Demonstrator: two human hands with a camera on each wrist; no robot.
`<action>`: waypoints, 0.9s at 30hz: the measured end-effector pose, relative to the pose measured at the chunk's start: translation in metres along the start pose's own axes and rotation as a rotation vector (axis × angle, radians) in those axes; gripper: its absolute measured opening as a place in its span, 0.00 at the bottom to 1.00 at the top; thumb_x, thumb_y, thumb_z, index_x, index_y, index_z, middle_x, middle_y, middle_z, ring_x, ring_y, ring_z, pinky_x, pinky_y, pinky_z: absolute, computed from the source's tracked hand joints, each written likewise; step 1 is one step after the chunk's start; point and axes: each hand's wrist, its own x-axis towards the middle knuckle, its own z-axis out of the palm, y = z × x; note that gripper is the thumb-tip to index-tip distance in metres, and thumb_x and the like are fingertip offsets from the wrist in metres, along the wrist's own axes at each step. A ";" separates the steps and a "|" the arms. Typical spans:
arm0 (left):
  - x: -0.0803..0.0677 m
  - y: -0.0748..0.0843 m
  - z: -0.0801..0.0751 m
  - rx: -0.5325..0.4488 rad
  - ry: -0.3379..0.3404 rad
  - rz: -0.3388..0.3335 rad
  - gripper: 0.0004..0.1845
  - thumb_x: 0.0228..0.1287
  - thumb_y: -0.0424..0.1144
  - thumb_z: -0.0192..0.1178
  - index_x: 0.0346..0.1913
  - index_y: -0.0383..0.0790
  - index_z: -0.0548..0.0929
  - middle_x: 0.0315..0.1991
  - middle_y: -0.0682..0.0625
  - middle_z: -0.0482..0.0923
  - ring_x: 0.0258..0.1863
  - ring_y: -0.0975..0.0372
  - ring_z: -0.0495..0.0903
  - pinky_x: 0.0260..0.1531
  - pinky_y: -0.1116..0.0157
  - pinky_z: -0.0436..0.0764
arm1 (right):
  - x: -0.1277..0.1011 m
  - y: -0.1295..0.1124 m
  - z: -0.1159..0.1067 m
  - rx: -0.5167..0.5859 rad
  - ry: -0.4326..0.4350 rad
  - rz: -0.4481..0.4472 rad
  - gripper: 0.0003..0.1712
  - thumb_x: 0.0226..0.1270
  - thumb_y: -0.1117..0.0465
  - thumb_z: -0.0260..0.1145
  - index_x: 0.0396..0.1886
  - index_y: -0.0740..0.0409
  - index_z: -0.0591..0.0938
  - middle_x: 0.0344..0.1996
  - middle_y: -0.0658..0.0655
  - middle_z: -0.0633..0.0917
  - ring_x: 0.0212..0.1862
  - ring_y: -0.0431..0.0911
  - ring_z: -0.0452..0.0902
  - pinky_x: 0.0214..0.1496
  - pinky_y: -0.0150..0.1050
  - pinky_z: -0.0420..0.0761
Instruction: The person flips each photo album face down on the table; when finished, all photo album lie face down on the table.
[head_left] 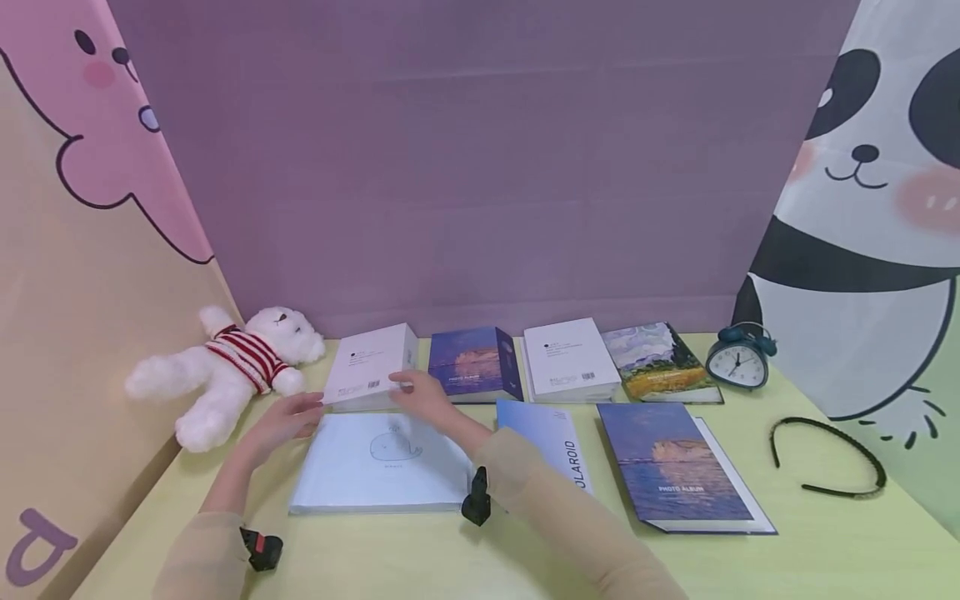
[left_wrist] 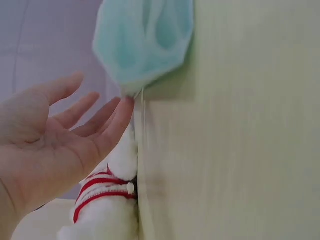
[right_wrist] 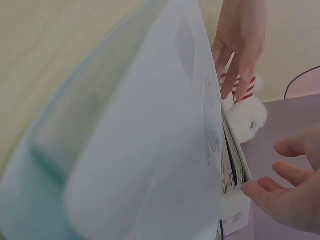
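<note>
A thick white album (head_left: pixel 375 354) with a barcode lies at the back left. Its near left corner is where the fingertips of my left hand (head_left: pixel 281 423) rest, fingers loosely extended. At the opposite near corner, the fingertips of my right hand (head_left: pixel 429 404) touch the album's side; in the right wrist view the thumb stands apart and the page edges (right_wrist: pixel 229 160) show. Just in front lies a wide pale album (head_left: pixel 352 475) with a whale drawing, below both hands. Beside my left hand, the left wrist view shows a plush bear's striped sweater (left_wrist: pixel 100 192).
The white plush bear (head_left: pixel 247 358) lies at the left. Rightward in the back row are a sunset photo album (head_left: pixel 465 358), another white album (head_left: pixel 566 354), a painted-cover album (head_left: pixel 656 362) and an alarm clock (head_left: pixel 738 362). Nearer lie a blue album (head_left: pixel 536 433), another photo album (head_left: pixel 667 467) and a headband (head_left: pixel 862 454).
</note>
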 end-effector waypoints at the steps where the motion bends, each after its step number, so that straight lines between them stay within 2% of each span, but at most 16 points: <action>1: -0.002 -0.001 -0.001 -0.013 -0.012 -0.013 0.28 0.66 0.40 0.46 0.62 0.26 0.55 0.58 0.30 0.62 0.52 0.48 0.70 0.49 0.56 0.74 | -0.002 -0.001 0.000 0.001 -0.007 -0.006 0.21 0.60 0.60 0.58 0.54 0.55 0.73 0.56 0.55 0.72 0.53 0.48 0.72 0.48 0.36 0.76; 10: -0.021 -0.005 -0.004 -0.047 -0.139 -0.105 0.29 0.65 0.42 0.47 0.61 0.23 0.56 0.51 0.33 0.70 0.43 0.55 0.77 0.42 0.59 0.78 | -0.021 -0.003 0.011 0.030 -0.177 -0.048 0.24 0.57 0.57 0.62 0.55 0.57 0.72 0.52 0.55 0.76 0.54 0.48 0.71 0.49 0.36 0.75; 13: -0.025 -0.004 -0.003 -0.037 -0.153 -0.129 0.28 0.65 0.42 0.47 0.59 0.22 0.59 0.51 0.34 0.70 0.42 0.56 0.77 0.42 0.59 0.78 | -0.026 -0.004 0.019 -0.031 -0.232 -0.089 0.25 0.56 0.58 0.63 0.55 0.57 0.72 0.52 0.54 0.76 0.55 0.47 0.71 0.52 0.34 0.73; 16: -0.026 -0.001 -0.002 -0.027 -0.168 -0.154 0.29 0.64 0.43 0.48 0.59 0.23 0.60 0.53 0.34 0.69 0.43 0.56 0.77 0.42 0.59 0.78 | -0.029 -0.003 0.024 -0.149 -0.259 -0.158 0.26 0.55 0.56 0.64 0.55 0.55 0.73 0.52 0.52 0.77 0.55 0.44 0.70 0.54 0.31 0.70; 19: -0.028 0.000 -0.001 -0.029 -0.208 -0.162 0.31 0.63 0.43 0.49 0.60 0.23 0.57 0.57 0.32 0.64 0.47 0.56 0.75 0.44 0.59 0.77 | -0.034 -0.003 0.029 -0.217 -0.282 -0.191 0.26 0.55 0.54 0.63 0.55 0.53 0.73 0.52 0.50 0.77 0.57 0.42 0.69 0.56 0.30 0.68; 23: -0.030 0.003 0.001 -0.030 -0.247 -0.156 0.34 0.62 0.41 0.51 0.61 0.21 0.53 0.60 0.29 0.57 0.50 0.56 0.72 0.46 0.59 0.76 | -0.039 -0.005 0.034 -0.248 -0.299 -0.186 0.26 0.54 0.52 0.63 0.55 0.50 0.73 0.52 0.47 0.77 0.58 0.40 0.67 0.57 0.30 0.67; 27: -0.031 0.005 0.003 -0.006 -0.228 -0.150 0.33 0.62 0.40 0.52 0.60 0.20 0.55 0.58 0.29 0.60 0.49 0.55 0.73 0.45 0.59 0.77 | -0.042 -0.006 0.039 -0.317 -0.292 -0.182 0.26 0.53 0.51 0.64 0.54 0.48 0.74 0.52 0.45 0.77 0.58 0.39 0.67 0.56 0.28 0.67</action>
